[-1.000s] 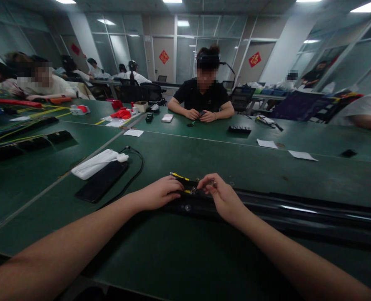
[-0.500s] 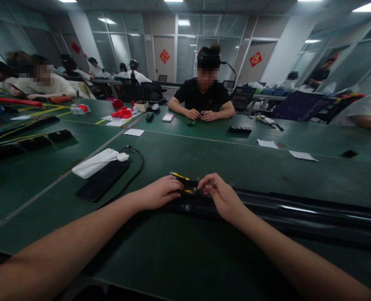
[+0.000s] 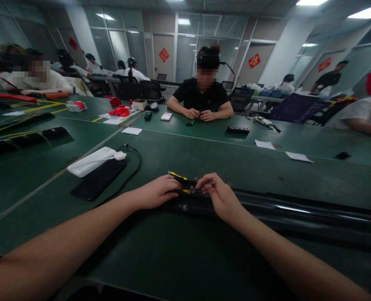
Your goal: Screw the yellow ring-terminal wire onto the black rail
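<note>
A long black metal rail (image 3: 285,205) lies across the table in front of me. At its left end, my left hand (image 3: 158,192) is closed over a short yellow wire (image 3: 184,191), whose tip shows past my fingers next to a small metal bolt (image 3: 191,189). A second yellow wire end (image 3: 176,174) with a ring terminal sticks up behind those fingers. My right hand (image 3: 221,196) hovers just right of the bolt, fingers curled around small shiny metal fasteners (image 3: 212,182), too small to tell as nuts or screws. A round screw head (image 3: 185,207) shows on the rail's near side.
A white power bank (image 3: 91,162) and a black phone (image 3: 99,179) with a cable (image 3: 138,163) lie to the left. Across the table a co-worker (image 3: 207,92) handles small parts. Paper slips (image 3: 265,144) and red parts (image 3: 119,110) lie farther off.
The view has shifted slightly, so the table things appear a little farther left. Both hands keep nearly the same pose at the rail's end.
</note>
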